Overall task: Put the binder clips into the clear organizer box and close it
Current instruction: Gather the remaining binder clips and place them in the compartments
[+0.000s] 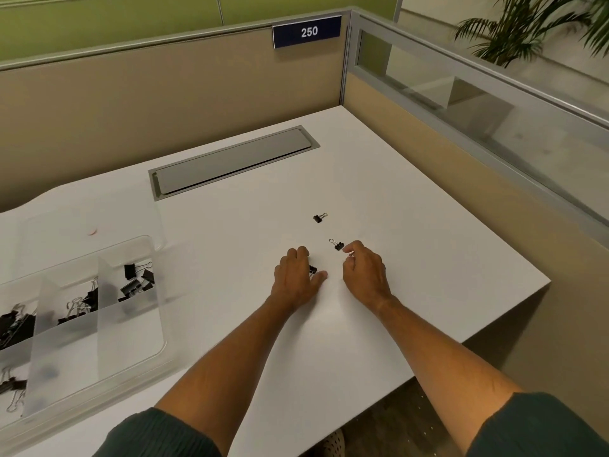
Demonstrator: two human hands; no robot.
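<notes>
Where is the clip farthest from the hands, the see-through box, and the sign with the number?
farthest binder clip point(318, 218), head view, on its black body.
clear organizer box point(157, 293), head view, on its right wall.
number sign point(307, 31), head view, on the digits 250.

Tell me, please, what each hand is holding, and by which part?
The left hand covers a binder clip; the grip itself is hidden. The right hand holds nothing.

open clear organizer box point(138, 328), loose black binder clips point(318, 218)

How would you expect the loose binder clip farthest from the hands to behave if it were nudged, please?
The farthest binder clip looks small, so probably light. On the smooth white desk it would likely slide rather than roll. Its wire handle may swing.
</notes>
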